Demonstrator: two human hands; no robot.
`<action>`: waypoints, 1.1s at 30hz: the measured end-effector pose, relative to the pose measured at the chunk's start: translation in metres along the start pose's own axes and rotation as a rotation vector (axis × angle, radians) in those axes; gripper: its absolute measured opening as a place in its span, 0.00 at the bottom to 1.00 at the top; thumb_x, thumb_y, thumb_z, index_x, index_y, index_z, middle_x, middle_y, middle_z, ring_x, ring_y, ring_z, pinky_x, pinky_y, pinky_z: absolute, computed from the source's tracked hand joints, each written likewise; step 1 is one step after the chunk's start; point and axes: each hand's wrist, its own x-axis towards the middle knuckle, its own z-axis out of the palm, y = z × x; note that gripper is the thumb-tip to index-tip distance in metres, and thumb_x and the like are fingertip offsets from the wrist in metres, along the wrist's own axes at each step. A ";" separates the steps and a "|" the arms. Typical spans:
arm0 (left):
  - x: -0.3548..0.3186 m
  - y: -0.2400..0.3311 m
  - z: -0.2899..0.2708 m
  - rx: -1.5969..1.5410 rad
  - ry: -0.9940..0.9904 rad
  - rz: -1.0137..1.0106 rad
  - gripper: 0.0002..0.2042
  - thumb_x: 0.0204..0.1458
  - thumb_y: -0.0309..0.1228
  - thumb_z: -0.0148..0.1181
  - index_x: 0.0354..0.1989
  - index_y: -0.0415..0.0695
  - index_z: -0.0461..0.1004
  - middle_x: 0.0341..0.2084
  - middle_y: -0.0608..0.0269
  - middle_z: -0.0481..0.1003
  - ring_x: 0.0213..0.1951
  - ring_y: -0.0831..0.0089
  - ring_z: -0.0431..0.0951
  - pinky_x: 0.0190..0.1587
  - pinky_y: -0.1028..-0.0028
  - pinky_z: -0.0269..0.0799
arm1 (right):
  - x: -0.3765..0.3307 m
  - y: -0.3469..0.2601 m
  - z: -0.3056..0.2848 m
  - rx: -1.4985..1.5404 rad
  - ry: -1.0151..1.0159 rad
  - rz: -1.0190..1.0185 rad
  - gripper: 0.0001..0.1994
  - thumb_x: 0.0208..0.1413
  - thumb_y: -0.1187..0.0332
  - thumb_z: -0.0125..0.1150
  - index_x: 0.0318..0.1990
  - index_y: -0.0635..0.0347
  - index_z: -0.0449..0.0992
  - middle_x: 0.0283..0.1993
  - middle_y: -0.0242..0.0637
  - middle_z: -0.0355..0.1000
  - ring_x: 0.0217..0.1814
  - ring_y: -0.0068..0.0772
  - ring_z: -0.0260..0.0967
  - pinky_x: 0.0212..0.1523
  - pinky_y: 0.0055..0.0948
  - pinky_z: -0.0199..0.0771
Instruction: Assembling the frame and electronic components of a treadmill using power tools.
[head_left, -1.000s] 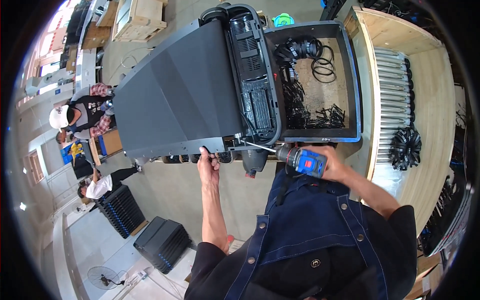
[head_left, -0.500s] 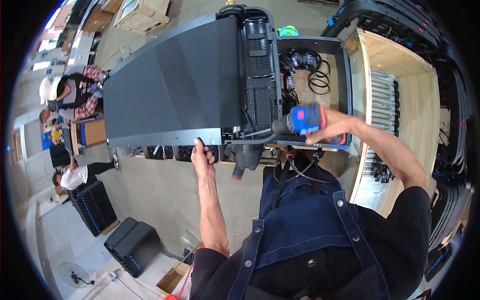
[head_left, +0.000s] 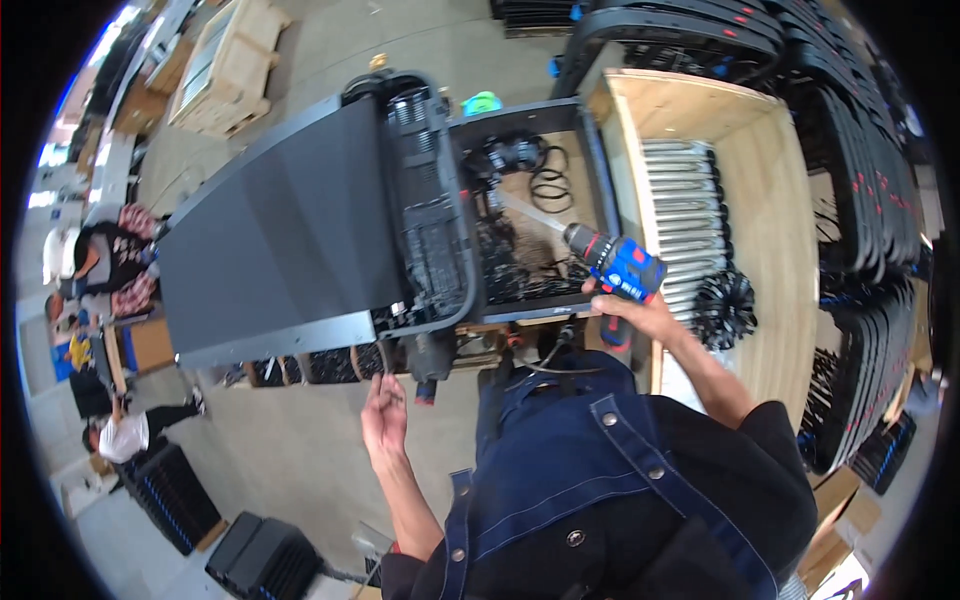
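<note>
Black deck (head_left: 285, 220), grey workshop floor (head_left: 290, 430)

The right hand (head_left: 642, 314) grips a blue-and-black cordless drill (head_left: 627, 267); just beyond the fingers of the left hand (head_left: 385, 412) runs a long silver metal rail (head_left: 320, 339).

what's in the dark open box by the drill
The box holds thin black rings, chunky black parts and a heap of small black pieces. The drill hides its near right corner, and whatever lies beneath the heap cannot be seen.
</note>
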 end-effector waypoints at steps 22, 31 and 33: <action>-0.037 -0.021 0.081 1.243 -0.580 0.082 0.12 0.64 0.32 0.59 0.48 0.37 0.80 0.32 0.63 0.80 0.33 0.80 0.78 0.38 0.77 0.75 | 0.002 0.099 0.063 -1.019 0.879 -0.207 0.34 0.55 0.62 0.68 0.65 0.71 0.63 0.61 0.59 0.67 0.62 0.60 0.66 0.63 0.48 0.65; -0.004 0.029 0.110 1.330 -0.883 0.127 0.09 0.60 0.27 0.66 0.44 0.36 0.78 0.33 0.64 0.80 0.34 0.81 0.78 0.38 0.79 0.75 | -0.005 0.046 0.251 -0.387 -0.011 -0.150 0.08 0.62 0.70 0.63 0.44 0.66 0.81 0.33 0.41 0.78 0.28 0.28 0.76 0.32 0.31 0.75; 0.005 0.045 0.131 1.508 -1.035 0.250 0.07 0.60 0.23 0.62 0.46 0.39 0.77 0.36 0.64 0.80 0.38 0.73 0.79 0.44 0.72 0.75 | 0.010 0.035 0.248 -0.363 -0.035 -0.081 0.08 0.60 0.70 0.64 0.40 0.68 0.80 0.31 0.43 0.77 0.30 0.35 0.76 0.33 0.35 0.76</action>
